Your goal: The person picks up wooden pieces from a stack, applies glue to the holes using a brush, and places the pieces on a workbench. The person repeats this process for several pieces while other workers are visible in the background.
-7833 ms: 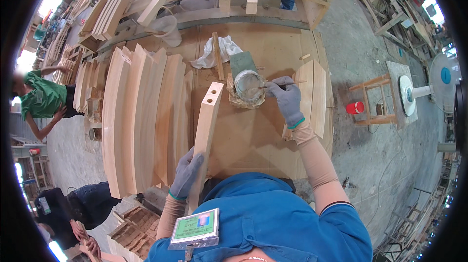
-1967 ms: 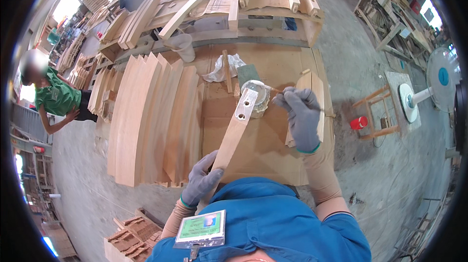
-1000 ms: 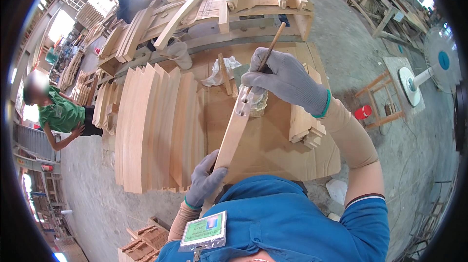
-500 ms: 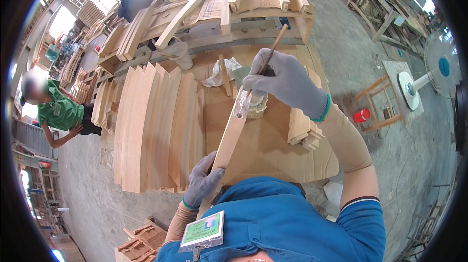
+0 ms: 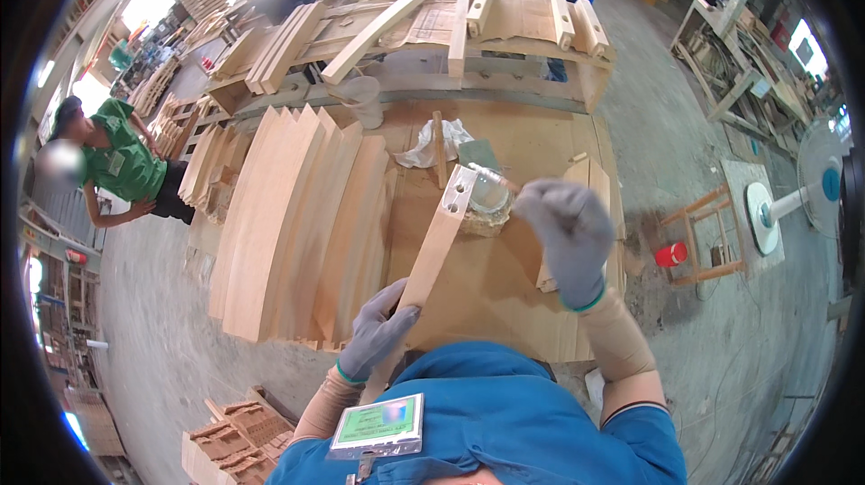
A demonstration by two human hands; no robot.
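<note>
**Brush at the container, slat held steady**

Your left hand (image 5: 378, 334), in a grey glove, is wrapped around the lower end of a long wooden slat (image 5: 432, 255), fingers closed on it, and the slat angles up and away across the workbench (image 5: 532, 305). Its far end, with two slots cut in it, sits just beside a clear glue container (image 5: 489, 196). Your right hand (image 5: 568, 237), gloved too, is curled with fingertips pinching a thin brush handle (image 5: 500, 180), whose other end reaches over the container. A white rag (image 5: 423, 144) lies beyond. To your left, curved wooden panels (image 5: 288, 224) stand stacked on edge. A person in a green shirt (image 5: 122, 165) stands off at the far left.
</note>
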